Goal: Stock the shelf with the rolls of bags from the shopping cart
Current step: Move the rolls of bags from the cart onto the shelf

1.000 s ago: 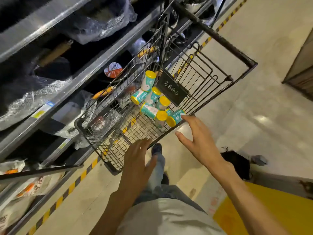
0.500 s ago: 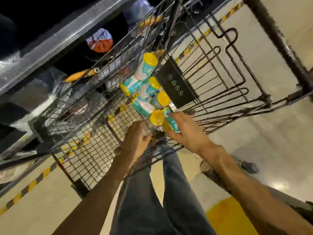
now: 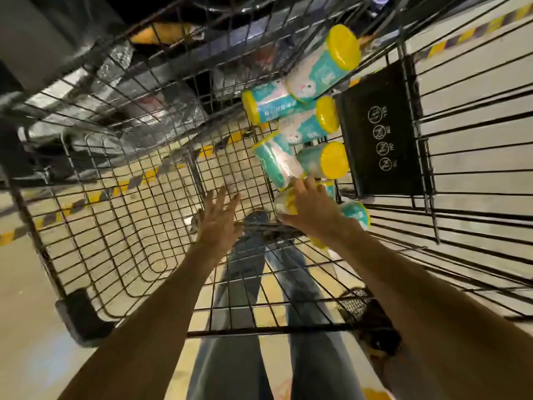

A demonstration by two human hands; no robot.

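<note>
I see my right hand (image 3: pixel 313 209) gripping a teal, yellow-capped roll (image 3: pixel 284 204) inside the black wire shopping cart (image 3: pixel 129 226). My left hand (image 3: pixel 217 222) hovers spread-fingered at its nine o'clock.

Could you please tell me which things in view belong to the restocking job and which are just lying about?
Part of the job:
- teal rolls of bags with yellow caps
- black wire shopping cart
- right hand, gripping the nearest roll
- left hand, open

Just lying about:
- black warning plaque
- yellow-and-black floor tape
</note>
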